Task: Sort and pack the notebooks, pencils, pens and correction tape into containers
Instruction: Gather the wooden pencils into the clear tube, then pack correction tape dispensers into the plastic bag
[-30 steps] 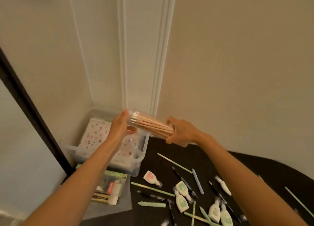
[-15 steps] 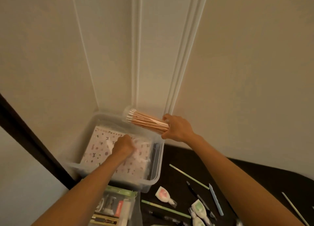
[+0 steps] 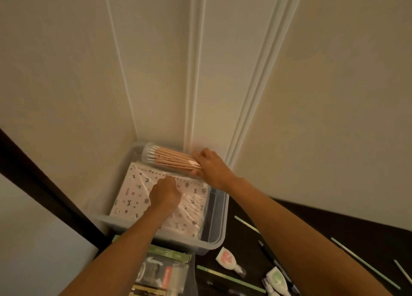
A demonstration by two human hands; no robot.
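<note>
We see the clear tube of pencils (image 3: 171, 160) lying almost level at the far end of the clear plastic bin (image 3: 217, 217), close to the wall corner, with its white eraser ends pointing left. Our right hand (image 3: 211, 168) grips the tube's right end, fingers and thumb curled round it. We cannot tell whether the tube touches the bin's rim or the things below it.

Just beneath and nearer to us, a pack of pink patterned notebooks (image 3: 133, 188) in wrinkled clear wrap lies flat in the bin and fills most of its floor. Our left hand (image 3: 165, 193) rests on the middle of that pack with fingers curled under. Whether it pinches the wrap, we cannot tell.

The bin sits on a dark tabletop (image 3: 312, 224). To the right of it lie loose pale green pencils (image 3: 246, 223), a pink correction tape (image 3: 226, 259), a green correction tape (image 3: 276, 280) and dark pens (image 3: 266, 251). Touching the bin's near wall is a green-topped clear packet (image 3: 160, 269), its contents too blurred to name.
</note>
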